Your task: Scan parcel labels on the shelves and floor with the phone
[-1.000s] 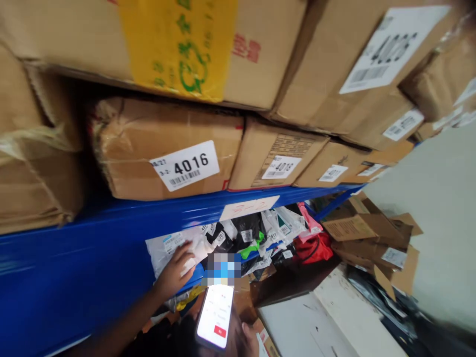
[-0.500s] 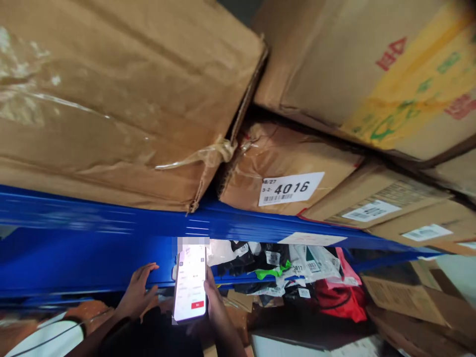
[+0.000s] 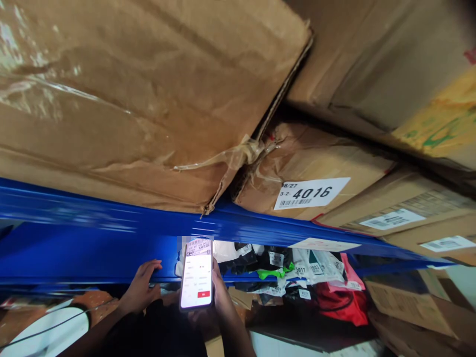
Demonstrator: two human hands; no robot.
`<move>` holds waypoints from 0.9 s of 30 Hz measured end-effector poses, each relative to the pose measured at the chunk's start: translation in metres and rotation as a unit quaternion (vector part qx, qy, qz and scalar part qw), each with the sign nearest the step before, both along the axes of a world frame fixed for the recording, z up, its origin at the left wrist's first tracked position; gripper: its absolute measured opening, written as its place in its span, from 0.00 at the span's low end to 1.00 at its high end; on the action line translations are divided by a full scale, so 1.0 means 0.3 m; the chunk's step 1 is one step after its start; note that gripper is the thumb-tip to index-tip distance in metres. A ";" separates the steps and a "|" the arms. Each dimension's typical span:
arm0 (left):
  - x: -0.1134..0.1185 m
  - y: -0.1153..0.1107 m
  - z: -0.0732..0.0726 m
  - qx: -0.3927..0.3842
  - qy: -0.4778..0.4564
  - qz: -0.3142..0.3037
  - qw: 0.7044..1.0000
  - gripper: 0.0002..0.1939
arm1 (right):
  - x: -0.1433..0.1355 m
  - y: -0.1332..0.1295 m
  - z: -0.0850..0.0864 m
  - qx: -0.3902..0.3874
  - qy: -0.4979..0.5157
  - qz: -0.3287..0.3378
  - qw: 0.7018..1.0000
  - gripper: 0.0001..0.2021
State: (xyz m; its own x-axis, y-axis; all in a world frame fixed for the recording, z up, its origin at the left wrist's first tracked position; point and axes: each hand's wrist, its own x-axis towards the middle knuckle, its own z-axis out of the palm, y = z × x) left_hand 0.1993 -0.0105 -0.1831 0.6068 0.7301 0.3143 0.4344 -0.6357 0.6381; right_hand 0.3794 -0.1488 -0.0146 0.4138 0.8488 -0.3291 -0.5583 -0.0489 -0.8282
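Note:
My right hand (image 3: 222, 293) grips a phone (image 3: 196, 277) from its right side, low in the middle of the view. The phone's lit screen faces me and shows a label picture at the top and a red button near the bottom. Left of the phone, my left hand (image 3: 143, 287) is raised beside the blue shelf (image 3: 92, 255), fingers apart, holding nothing. Just beyond the phone lie packed plastic bags (image 3: 312, 265) with number labels on the shelf.
A large taped carton (image 3: 141, 109) fills the upper left. Beside it sits a carton labelled 4016 (image 3: 260, 191), with more labelled cartons to its right. A red bag (image 3: 344, 305) hangs at the lower right. A white round object (image 3: 55, 329) is at the lower left.
The view has shifted slightly, so the upper cartons appear larger and further right. The phone sits a little further right, and its screen now shows a label picture at the top.

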 end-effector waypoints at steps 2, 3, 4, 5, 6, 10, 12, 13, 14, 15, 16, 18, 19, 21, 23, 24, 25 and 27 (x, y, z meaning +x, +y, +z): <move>0.000 0.001 -0.005 0.001 0.001 -0.002 1.000 0.17 | -0.004 -0.003 0.009 -0.001 0.011 -0.009 1.000 0.31; 0.000 0.001 -0.007 0.001 0.000 -0.002 1.000 0.17 | -0.006 -0.004 0.012 -0.002 0.015 -0.013 1.000 0.32; 0.000 0.002 -0.010 0.001 0.000 -0.003 1.000 0.17 | -0.007 -0.005 0.013 0.000 0.015 -0.017 1.000 0.33; 0.001 0.002 -0.011 0.001 -0.001 -0.003 1.000 0.16 | -0.007 -0.005 0.012 0.003 0.013 -0.020 1.000 0.34; 0.001 0.003 -0.013 0.001 -0.001 -0.003 1.000 0.16 | -0.007 -0.005 0.011 0.006 0.011 -0.021 1.000 0.35; 0.004 0.004 -0.011 0.003 -0.002 -0.002 1.000 0.16 | -0.008 -0.008 0.007 0.012 0.015 -0.015 1.000 0.37; 0.004 0.004 -0.007 0.003 -0.002 -0.003 1.000 0.15 | -0.010 -0.009 0.008 0.012 0.018 -0.010 1.000 0.37; 0.004 0.004 -0.005 0.003 -0.002 -0.004 1.000 0.15 | -0.011 -0.010 0.008 0.013 0.019 -0.009 1.000 0.37; 0.004 0.004 -0.003 0.003 -0.001 -0.005 1.000 0.15 | -0.011 -0.010 0.007 0.012 0.019 -0.011 1.000 0.37; 0.003 0.004 0.000 0.004 -0.001 -0.006 1.000 0.15 | -0.011 -0.011 0.007 0.011 0.020 -0.013 1.000 0.37; 0.003 0.003 0.001 0.004 -0.001 -0.007 1.000 0.15 | -0.010 -0.012 0.005 0.010 0.021 -0.015 1.000 0.37; 0.002 0.002 0.002 0.004 -0.001 -0.006 1.000 0.15 | -0.008 -0.016 0.003 0.008 0.026 -0.008 1.000 0.38; 0.001 0.002 0.002 0.002 0.000 -0.005 1.000 0.15 | -0.008 -0.019 0.004 0.011 0.029 0.000 1.000 0.38; 0.000 0.002 -0.001 0.000 0.000 -0.005 1.000 0.14 | -0.009 -0.026 0.009 0.016 0.039 0.012 0.999 0.38; 0.000 0.003 -0.003 -0.001 0.001 -0.005 1.000 0.14 | -0.013 -0.035 0.022 0.014 0.059 0.019 0.998 0.39; 0.000 0.003 -0.004 -0.002 0.001 -0.005 1.000 0.14 | -0.015 -0.040 0.032 0.010 0.070 0.026 0.997 0.41; 0.001 0.003 -0.004 -0.003 0.002 -0.006 1.000 0.14 | -0.018 -0.044 0.045 0.005 0.078 0.036 0.996 0.43; 0.002 0.001 -0.001 -0.007 0.006 -0.007 1.000 0.14 | -0.024 -0.051 0.077 -0.002 0.080 0.059 0.995 0.47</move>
State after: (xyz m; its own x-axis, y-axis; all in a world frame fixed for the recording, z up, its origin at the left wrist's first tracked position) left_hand 0.1999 -0.0101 -0.1835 0.6206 0.7257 0.2969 0.4336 -0.6331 0.6412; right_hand 0.3724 -0.1642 0.0085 0.2529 0.8869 -0.3867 -0.6737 -0.1254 -0.7283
